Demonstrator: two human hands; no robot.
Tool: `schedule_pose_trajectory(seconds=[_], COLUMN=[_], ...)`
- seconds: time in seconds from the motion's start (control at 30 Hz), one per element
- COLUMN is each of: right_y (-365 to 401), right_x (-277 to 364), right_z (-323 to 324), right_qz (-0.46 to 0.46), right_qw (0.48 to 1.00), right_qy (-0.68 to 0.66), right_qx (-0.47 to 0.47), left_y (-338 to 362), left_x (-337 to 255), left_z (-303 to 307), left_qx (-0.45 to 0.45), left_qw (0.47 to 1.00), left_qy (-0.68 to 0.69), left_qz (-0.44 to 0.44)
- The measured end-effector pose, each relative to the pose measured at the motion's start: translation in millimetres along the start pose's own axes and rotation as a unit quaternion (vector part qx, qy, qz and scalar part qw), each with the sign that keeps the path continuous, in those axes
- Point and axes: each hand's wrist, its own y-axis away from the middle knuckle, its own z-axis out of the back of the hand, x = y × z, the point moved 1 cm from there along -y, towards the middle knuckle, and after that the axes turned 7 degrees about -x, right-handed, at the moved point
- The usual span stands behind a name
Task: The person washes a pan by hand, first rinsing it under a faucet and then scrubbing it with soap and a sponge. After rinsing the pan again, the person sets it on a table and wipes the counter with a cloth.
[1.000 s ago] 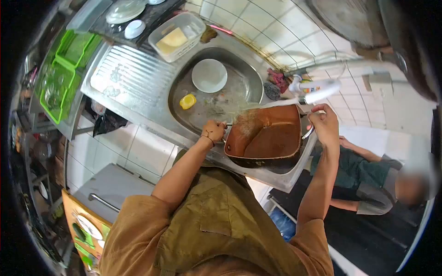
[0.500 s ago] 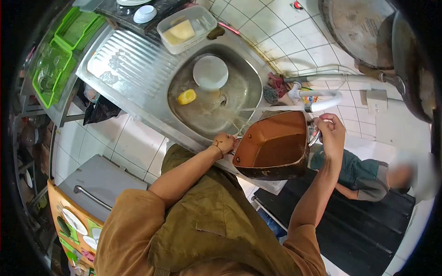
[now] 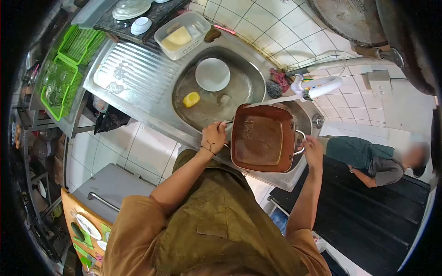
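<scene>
Both my hands hold a square pot (image 3: 262, 140) with a copper-brown inside, level over the right part of the sink. My left hand (image 3: 214, 137) is closed on its left handle, and my right hand (image 3: 312, 152) grips the metal loop handle on the right. Water runs from the white faucet (image 3: 324, 87) toward the pot's far edge, and shallow water lies on its bottom. In the sink basin (image 3: 251, 85) are a white bowl (image 3: 212, 74) and a yellow sponge (image 3: 191, 99). The bowl and sponge are beyond my left hand.
Left of the basin is a ribbed drainboard (image 3: 136, 73), with a clear plastic tub (image 3: 182, 37) behind it. Green baskets (image 3: 60, 87) stand farther left. A dark scouring pad (image 3: 274, 89) lies by the faucet. Another person (image 3: 363, 154) is at the right, beside a black surface (image 3: 359, 211).
The pot has gone from tilted, pouring water into the basin, to level, its inside now facing up. The faucet stream now meets the pot. My right hand has come down with its handle.
</scene>
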Motion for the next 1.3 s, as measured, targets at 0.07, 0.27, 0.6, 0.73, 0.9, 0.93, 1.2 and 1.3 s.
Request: schedule_pose_trajectory(seconds=[0.07,0.27,0.6,0.73,0.9,0.93,1.2,1.3], right_y=[-18.8,27.8,-101.4,-116.1,-129.6,-127.3,-99.3,-42.0], right_x=[-54.1,78.1,162.9,130.0,68.9,70.7,173.0,235.2], right_z=[-4.1,-44.4,-314.7,-365.5,-398.1,-398.6,-351.8,-321.0], right_qz=[0.026,0.291,0.183,-0.025,-0.168,-0.195,0.272,0.316], right_qw=[0.999,0.925,0.773,0.852,0.896,0.875,0.773,0.833], right_qy=[-0.006,0.194,0.534,0.454,0.348,0.367,0.474,0.286], right_qx=[0.026,-0.146,0.289,0.261,0.22,0.249,0.322,0.352], left_y=[5.5,25.1,39.3,42.2,46.0,44.5,37.2,36.4], left_x=[-8.8,-10.3,-33.4,-24.6,-22.5,-22.2,-29.6,-36.1], left_z=[1.8,-14.9,-6.6,-15.5,-12.7,-13.6,-13.8,-9.5], left_qx=[0.01,-0.037,-0.042,-0.054,0.029,0.033,0.017,0.019], left_qw=[0.999,0.991,0.992,0.99,0.998,0.998,0.996,0.996], left_qy=[-0.033,-0.052,-0.028,0.022,0.04,0.039,0.017,0.017], left_qz=[-0.023,-0.12,-0.119,-0.125,-0.042,-0.037,-0.086,-0.086])
